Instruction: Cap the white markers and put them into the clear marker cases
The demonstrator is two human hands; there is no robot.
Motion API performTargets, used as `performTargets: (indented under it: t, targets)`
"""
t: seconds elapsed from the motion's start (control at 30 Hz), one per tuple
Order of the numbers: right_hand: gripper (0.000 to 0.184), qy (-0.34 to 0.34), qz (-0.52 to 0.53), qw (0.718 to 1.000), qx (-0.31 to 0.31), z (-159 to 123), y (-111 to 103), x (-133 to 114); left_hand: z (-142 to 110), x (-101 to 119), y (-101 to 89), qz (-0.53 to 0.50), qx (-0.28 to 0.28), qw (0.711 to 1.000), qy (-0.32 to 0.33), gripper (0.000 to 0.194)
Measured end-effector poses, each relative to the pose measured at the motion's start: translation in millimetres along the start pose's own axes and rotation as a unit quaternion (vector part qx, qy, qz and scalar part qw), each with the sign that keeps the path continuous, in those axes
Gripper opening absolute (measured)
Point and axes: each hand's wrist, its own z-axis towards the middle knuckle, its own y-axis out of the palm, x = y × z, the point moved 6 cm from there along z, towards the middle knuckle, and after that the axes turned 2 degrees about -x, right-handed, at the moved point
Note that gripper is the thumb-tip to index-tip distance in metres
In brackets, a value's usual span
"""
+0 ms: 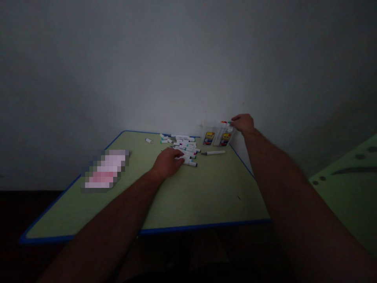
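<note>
Markers (pixel 188 151): loose pile, white barrels, just under and right of my left hand (pixel 168 162). Left fingers and thumb curled at the pile's near left edge; can't tell if they've pinched one. Right hand (pixel 244 123) is up at the top rim of the right clear case (pixel 225 140), fingertips together beside the coloured ends (pixel 224 122) poking out; too dark to tell if they grip one. Left clear case (pixel 209 137) stands just left of that. Single marker with grey end (pixel 214 153) lies between my hands, right of the pile. Short white piece (pixel 149 140) beyond my left hand, slightly left. Blurred-out pink-white item (pixel 106 169) further left, same table (pixel 203 200).
</note>
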Motion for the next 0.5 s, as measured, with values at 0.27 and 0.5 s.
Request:
performTargets:
  t: [0.27,0.5]
  targets:
    - [0.032,-0.04,-0.054,0.997,-0.022,-1.0,4.6,-10.2,1.0,1.2,0.3,-0.004,-0.002,1.0,-0.001,0.032]
    - [0.03,-0.054,-0.072,0.996,-0.023,-4.5,8.3,-14.6,0.3,3.8,-1.0,-0.002,-0.006,1.0,-0.002,0.032]
